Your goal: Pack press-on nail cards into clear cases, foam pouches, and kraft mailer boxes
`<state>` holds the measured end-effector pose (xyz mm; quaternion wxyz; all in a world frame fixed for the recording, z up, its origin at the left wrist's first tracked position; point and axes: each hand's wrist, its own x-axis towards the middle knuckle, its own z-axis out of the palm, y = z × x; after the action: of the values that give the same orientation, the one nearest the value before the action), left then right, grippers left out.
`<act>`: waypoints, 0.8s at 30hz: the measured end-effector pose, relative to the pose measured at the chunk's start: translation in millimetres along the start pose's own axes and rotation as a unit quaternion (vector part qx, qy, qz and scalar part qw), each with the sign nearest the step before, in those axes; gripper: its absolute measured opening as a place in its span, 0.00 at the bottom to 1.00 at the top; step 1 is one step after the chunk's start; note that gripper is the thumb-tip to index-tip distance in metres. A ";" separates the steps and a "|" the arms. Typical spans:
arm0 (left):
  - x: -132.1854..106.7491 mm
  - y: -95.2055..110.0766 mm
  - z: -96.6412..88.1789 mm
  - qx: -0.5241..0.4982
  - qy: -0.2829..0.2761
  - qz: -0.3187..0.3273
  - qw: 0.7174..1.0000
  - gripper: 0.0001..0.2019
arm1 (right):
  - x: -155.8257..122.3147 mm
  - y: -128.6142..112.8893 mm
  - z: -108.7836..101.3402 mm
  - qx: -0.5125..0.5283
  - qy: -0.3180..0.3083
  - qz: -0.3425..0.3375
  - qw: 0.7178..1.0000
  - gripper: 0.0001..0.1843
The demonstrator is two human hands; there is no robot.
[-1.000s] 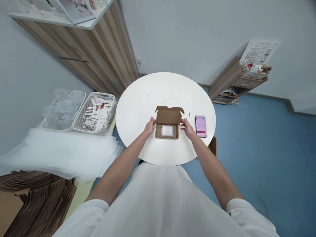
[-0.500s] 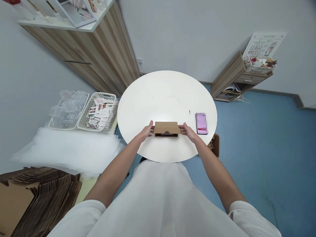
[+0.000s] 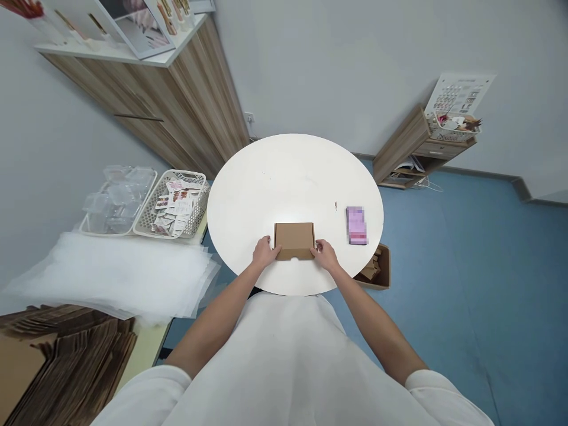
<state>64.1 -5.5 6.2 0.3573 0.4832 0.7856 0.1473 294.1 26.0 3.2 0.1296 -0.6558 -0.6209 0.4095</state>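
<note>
A small brown cardboard box [image 3: 294,235] rests near the front edge of the round white table [image 3: 293,171], its top lying flat. A strip with a small notch shows along its front edge. My left hand [image 3: 265,253] grips the front left corner, thumb on the front strip. At the opposite corner, my right hand [image 3: 325,254] holds the box in the same manner, fingers along its side. What lies inside the box is hidden.
A phone [image 3: 356,225] lies right of the box. On the left are a basket of printed cards [image 3: 202,204], clear plastic cases [image 3: 119,201], white foam sheets [image 3: 110,272] and stacked flat cardboard [image 3: 84,361]. A carton [image 3: 385,269] stands on the floor beyond the table's right edge.
The box's lid has come down and its dark front gap is covered. Both hands have shifted from the box's sides to its front corners, thumbs now on the front strip.
</note>
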 end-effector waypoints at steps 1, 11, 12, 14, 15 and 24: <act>-2.1 -0.9 1.2 0.006 0.014 0.008 1.000 0.29 | -1.8 0.7 0.2 -0.004 0.006 -0.008 1.000 0.25; -27.5 -20.7 5.6 -0.037 0.035 0.125 0.991 0.26 | -25.6 9.8 -5.7 -0.034 -0.004 -0.115 0.993 0.29; -28.8 -21.7 7.3 -0.043 0.027 0.136 0.989 0.27 | -26.8 9.5 -4.3 -0.037 -0.009 -0.117 0.992 0.30; -30.8 -22.1 10.1 -0.057 0.021 0.149 0.987 0.29 | -28.6 8.0 -2.1 -0.034 -0.017 -0.114 0.993 0.32; -31.5 -21.8 10.8 -0.065 0.022 0.154 0.986 0.30 | -29.2 6.9 -1.8 -0.027 -0.022 -0.110 0.993 0.32; -32.0 -9.8 -14.5 -0.124 0.022 0.220 0.967 0.29 | -25.9 -9.6 -35.6 0.151 -0.056 -0.127 0.979 0.25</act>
<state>56.4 -36.3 24.1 0.3561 0.5928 0.6431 0.3290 314.9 16.1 41.9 0.2426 -0.5207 -0.6363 0.5148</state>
